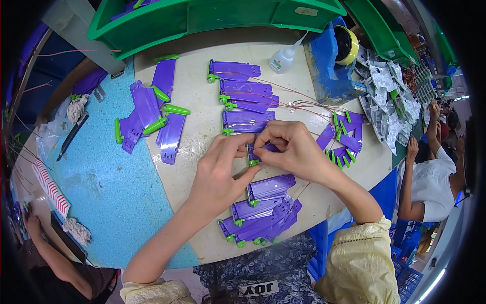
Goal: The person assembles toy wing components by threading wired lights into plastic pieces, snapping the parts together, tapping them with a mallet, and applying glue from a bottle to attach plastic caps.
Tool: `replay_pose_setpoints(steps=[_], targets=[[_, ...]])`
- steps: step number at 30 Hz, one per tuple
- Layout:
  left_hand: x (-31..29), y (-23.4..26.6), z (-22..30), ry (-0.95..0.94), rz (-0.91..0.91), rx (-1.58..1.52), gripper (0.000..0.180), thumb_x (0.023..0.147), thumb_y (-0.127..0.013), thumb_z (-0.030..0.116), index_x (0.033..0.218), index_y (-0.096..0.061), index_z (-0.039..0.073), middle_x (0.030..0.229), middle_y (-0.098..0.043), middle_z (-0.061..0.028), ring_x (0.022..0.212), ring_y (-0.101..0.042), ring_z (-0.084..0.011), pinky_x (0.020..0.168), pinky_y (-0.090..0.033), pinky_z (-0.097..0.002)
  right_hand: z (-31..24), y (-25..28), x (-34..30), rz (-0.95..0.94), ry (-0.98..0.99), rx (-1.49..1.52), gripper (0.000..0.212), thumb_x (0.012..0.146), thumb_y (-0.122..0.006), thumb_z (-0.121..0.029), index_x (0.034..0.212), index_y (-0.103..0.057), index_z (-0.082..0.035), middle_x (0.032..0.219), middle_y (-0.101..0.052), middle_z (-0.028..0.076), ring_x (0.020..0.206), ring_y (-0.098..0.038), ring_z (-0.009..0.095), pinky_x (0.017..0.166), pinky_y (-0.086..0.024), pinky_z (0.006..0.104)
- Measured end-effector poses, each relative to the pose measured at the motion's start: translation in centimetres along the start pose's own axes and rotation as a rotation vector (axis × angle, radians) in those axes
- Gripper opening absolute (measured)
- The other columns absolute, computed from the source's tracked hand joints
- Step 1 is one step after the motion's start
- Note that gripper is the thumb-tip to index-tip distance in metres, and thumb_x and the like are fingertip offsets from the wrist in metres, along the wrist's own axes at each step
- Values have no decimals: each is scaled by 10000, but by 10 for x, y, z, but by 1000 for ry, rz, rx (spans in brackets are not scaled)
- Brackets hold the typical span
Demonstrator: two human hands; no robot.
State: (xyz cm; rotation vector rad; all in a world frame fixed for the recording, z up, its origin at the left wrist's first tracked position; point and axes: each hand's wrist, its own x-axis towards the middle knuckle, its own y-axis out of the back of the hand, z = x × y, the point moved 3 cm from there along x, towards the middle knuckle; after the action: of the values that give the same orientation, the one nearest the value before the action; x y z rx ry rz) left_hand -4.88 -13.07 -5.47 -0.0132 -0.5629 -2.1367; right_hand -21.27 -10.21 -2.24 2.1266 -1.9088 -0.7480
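Both my hands meet over the middle of the table on one purple plastic panel (271, 148) with a green end piece. My left hand (218, 169) pinches it along its left edge, thumb near the green end. From the other side, my right hand (289, 151) has its fingers curled closely on the panel, covering much of it. Just beyond my hands lies a column of similar purple panels (247, 91) with green knobs, thin reddish wires running off to the right. Closer to me, more panels (263, 219) lie overlapped in a fan.
Larger green-tipped purple pieces (147, 109) lie at left, beside a blue mat (96, 177). A green bin (228, 20) spans the back, near a glue bottle (281, 60) and a tape dispenser (326, 66). Wired purple parts (347, 137) and silvery parts (387, 91) lie right. Other people sit at both sides.
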Motion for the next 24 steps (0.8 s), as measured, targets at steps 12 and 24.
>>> replay_pose_setpoints(steps=[12,24], targets=[[0,1,0,-28,4,-45,511,676,-786,-11,1134,-561,0,970,-609,-154,836,-644,-262,726,-553,-352,-2,-4,-8,5,187,-153,109,795,-717,5,903,-714,14,679,-538,64,578,-468,133,512,-362,291],[1,1,0,-31,-4,-31,493,671,-791,1,1113,-572,-5,947,-606,-146,827,-646,-255,705,-554,-347,11,-8,-20,34,170,-1,163,795,-707,21,954,-732,-4,662,-530,61,560,-476,134,503,-365,294]])
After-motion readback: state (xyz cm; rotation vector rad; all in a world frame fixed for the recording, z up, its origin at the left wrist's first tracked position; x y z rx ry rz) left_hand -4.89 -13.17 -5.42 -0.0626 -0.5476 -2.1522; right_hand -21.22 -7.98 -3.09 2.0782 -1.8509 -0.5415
